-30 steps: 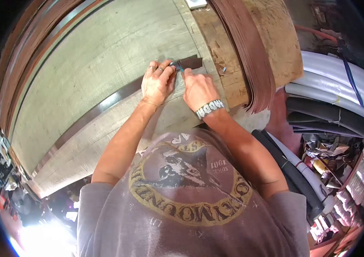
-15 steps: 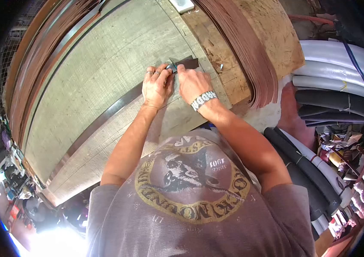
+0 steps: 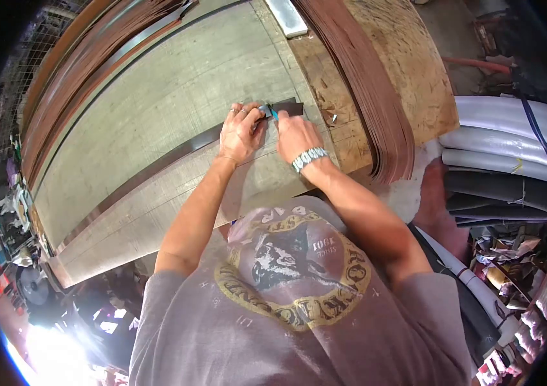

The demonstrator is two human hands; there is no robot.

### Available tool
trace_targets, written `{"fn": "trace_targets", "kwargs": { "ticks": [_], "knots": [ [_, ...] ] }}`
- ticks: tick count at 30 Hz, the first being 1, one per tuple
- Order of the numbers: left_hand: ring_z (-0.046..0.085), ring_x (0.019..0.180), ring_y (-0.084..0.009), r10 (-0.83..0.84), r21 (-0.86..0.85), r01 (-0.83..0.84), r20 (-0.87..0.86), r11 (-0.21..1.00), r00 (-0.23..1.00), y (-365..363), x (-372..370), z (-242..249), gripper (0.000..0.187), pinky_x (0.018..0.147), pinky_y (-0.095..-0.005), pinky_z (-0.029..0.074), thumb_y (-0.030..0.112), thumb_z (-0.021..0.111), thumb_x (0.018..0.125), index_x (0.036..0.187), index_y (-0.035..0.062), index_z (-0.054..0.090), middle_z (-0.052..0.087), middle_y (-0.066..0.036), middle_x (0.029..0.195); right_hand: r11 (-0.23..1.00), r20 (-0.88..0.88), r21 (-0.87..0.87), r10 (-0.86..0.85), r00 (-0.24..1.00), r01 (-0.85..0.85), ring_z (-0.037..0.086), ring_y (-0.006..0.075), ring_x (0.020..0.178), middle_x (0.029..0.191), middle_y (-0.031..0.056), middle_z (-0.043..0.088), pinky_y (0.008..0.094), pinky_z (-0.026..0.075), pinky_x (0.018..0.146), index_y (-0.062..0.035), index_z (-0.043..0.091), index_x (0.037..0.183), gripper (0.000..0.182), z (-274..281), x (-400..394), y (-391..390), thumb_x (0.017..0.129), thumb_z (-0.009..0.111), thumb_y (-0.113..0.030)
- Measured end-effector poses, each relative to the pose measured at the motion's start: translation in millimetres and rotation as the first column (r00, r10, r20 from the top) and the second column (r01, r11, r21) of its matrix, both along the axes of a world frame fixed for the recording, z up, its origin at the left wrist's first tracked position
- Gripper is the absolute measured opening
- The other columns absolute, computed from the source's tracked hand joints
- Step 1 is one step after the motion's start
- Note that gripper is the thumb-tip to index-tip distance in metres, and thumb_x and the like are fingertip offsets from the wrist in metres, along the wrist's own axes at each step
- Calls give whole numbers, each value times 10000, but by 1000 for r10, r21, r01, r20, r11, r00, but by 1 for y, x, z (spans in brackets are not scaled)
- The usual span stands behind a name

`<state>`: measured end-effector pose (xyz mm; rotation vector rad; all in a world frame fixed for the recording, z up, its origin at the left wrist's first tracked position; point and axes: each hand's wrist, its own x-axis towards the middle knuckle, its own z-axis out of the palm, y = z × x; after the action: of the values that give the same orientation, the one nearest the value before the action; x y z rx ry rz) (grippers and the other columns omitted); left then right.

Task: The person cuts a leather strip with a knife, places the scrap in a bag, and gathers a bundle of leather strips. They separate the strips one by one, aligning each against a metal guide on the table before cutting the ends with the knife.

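Note:
A long dark strip [image 3: 183, 148] with a sheen curves across the pale, scored work board [image 3: 177, 90] in this wide view. My left hand [image 3: 241, 134], with rings on its fingers, is curled and pressed down on this strip near its right end. Close beside it, my right hand [image 3: 298, 136] grips a teal utility knife [image 3: 275, 114], mostly hidden by the fingers. The knife's tip is right at the left fingertips, over the strip. Beyond the knuckles, the dark brown end of the strip [image 3: 294, 108] sticks out to the right.
A thick stack of brown strips [image 3: 376, 96] lies on the wooden board [image 3: 415, 58] at right, near a white block [image 3: 287, 18]. More brown strips [image 3: 87, 58] line the far left edge. Rolls of silvery sheet [image 3: 505, 119] and dark material [image 3: 499, 193] are piled at right.
The view has shifted, so the board and hands sit slightly differently. My right hand has moved a little away from my left, and the teal knife shows more between them.

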<state>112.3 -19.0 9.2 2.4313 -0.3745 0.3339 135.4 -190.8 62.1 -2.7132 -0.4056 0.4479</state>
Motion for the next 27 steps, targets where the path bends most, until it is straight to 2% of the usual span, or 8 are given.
{"fn": "trace_targets", "kwargs": {
  "ticks": [7, 11, 13, 16, 19, 21, 23, 27],
  "knots": [
    [572, 1090, -366, 44, -40, -49, -121, 998, 992, 0, -1, 1, 309, 967, -448, 478, 30, 748, 794, 1077, 75, 633, 667, -94, 1174, 976, -20, 194, -102, 995, 104, 690, 461, 878, 894, 283, 699, 537, 560, 774, -33, 681, 1029, 197, 9, 46, -20, 951, 568, -174],
    [566, 1116, -382, 101, -9, -102, -99, 995, 990, -3, -2, 7, 446, 1018, -466, 459, 47, 745, 803, 1234, 72, 630, 649, -145, 1189, 962, 22, 265, -76, 997, 68, 699, 471, 877, 889, 283, 708, 559, 564, 784, -12, 667, 1034, 208, 5, 70, -16, 926, 558, -151],
    [563, 1122, -389, 143, 47, -141, -65, 989, 988, -4, -4, 3, 516, 1038, -474, 448, 70, 750, 806, 1303, 68, 615, 639, -169, 1202, 975, 2, 219, -39, 999, 38, 699, 473, 878, 885, 293, 704, 562, 562, 788, -1, 657, 1048, 213, 9, 64, -19, 923, 564, -146],
    [562, 1120, -394, 194, 117, -185, -69, 976, 979, -3, -3, -6, 527, 1040, -476, 445, 105, 771, 783, 1288, 47, 633, 632, -190, 1184, 989, -5, 144, 32, 999, -31, 694, 456, 827, 841, 269, 702, 553, 552, 734, -26, 643, 1107, 214, 16, 36, -28, 950, 554, -141],
    [565, 1113, -394, 190, 60, -182, -206, 982, 960, -2, 4, 10, 470, 1028, -470, 449, 120, 781, 747, 1197, 34, 675, 636, -190, 1135, 985, -39, 153, 90, 995, -83, 699, 460, 827, 843, 262, 707, 559, 555, 730, -19, 613, 1112, 224, 13, 11, -33, 917, 579, -123],
    [579, 1060, -394, 201, 55, -194, -207, 980, 957, -2, 8, 9, 436, 980, -469, 469, 121, 789, 730, 1138, 12, 681, 634, -186, 1072, 982, -30, 166, 98, 995, -92, 711, 459, 849, 872, 258, 716, 563, 561, 758, -7, 590, 1142, 291, 1, -1, -31, 877, 621, -123],
    [588, 1025, -393, 231, 23, -231, -184, 973, 955, -5, 10, 7, 357, 919, -471, 486, 126, 767, 711, 1025, -9, 662, 632, -191, 1006, 988, -61, 133, 89, 994, -80, 713, 454, 854, 869, 255, 716, 566, 560, 759, -7, 586, 1147, 303, 0, -3, -27, 868, 627, -119],
    [590, 949, -395, 242, 3, -244, -141, 970, 960, -4, 10, 6, 302, 865, -478, 482, 144, 740, 701, 932, -6, 617, 629, -197, 922, 991, -94, 128, 47, 994, -35, 715, 449, 883, 893, 262, 720, 575, 560, 780, 7, 598, 1136, 293, 5, -1, -29, 867, 617, -106]
  ]
}}
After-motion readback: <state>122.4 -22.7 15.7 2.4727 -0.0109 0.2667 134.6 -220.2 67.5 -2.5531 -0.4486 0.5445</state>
